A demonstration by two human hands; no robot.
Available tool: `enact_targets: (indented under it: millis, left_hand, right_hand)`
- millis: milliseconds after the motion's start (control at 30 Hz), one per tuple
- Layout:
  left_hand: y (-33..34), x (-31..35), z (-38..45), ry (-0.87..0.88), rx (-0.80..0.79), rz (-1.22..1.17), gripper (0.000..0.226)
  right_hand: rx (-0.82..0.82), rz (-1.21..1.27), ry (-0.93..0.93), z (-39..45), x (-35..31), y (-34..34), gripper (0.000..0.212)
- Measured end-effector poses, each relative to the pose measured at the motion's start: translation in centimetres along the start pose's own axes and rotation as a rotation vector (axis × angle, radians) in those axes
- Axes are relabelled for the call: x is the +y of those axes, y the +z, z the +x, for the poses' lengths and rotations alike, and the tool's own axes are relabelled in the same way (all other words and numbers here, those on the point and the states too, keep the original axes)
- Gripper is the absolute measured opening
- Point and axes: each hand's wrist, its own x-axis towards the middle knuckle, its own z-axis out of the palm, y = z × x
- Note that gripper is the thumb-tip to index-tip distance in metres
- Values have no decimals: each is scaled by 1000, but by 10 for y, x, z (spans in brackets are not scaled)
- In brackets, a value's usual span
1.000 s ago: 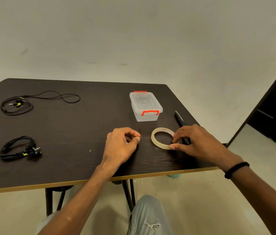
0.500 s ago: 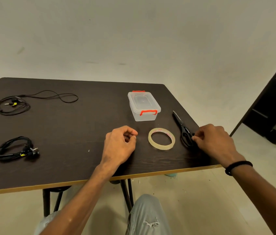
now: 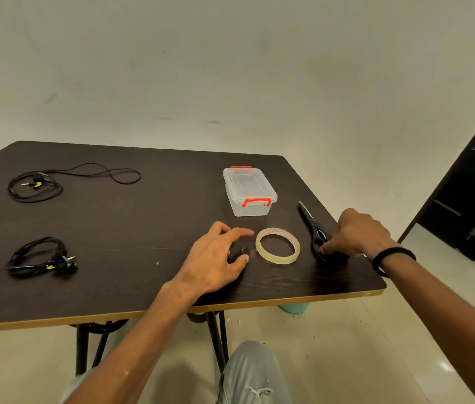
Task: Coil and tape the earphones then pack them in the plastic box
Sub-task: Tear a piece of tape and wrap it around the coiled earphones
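Two black earphones lie on the left of the dark table (image 3: 131, 228): a loose one (image 3: 38, 185) at the back and a bundled one (image 3: 41, 258) nearer me. The clear plastic box (image 3: 249, 191), lid on with orange clips, stands right of centre. In front of it lies the clear tape roll (image 3: 277, 245). My left hand (image 3: 215, 258) rests on the table just left of the roll, thumb and forefinger stretched toward its edge. My right hand (image 3: 358, 237) grips the handles of the black scissors (image 3: 307, 217), which lie right of the roll.
The table's front edge (image 3: 259, 306) runs close under both wrists, and its right corner is just past my right hand. A dark door frame (image 3: 469, 199) stands at the right. My knee (image 3: 253, 371) shows below the table.
My right hand left the tape roll, moved right and closed on the scissors handles. My left hand uncurled from a pinch and spread its fingers toward the roll.
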Motion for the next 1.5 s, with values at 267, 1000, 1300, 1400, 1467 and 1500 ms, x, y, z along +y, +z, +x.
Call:
enact_targets:
  millis: [267, 1000, 1300, 1400, 1467, 1500]
  left_hand:
    - [-17, 0, 9, 5, -62, -48, 15]
    - [-7, -9, 7, 20, 123, -106, 10]
    - [-4, -12, 5, 41, 153, -91, 11]
    - [-4, -13, 4, 44, 164, -97, 11]
    - [-4, -13, 4, 42, 169, -104, 11]
    - [-3, -13, 4, 43, 169, -108, 12]
  right_hand:
    - [-212, 251, 87, -6, 23, -9, 32]
    - [374, -563, -839, -66, 0, -70, 58]
    - [388, -673, -815, -83, -30, -57, 57]
    - [410, -699, -813, -85, -32, -55, 57]
    - [429, -707, -815, -87, -33, -53, 56]
    - [437, -711, -816, -88, -33, -53, 55]
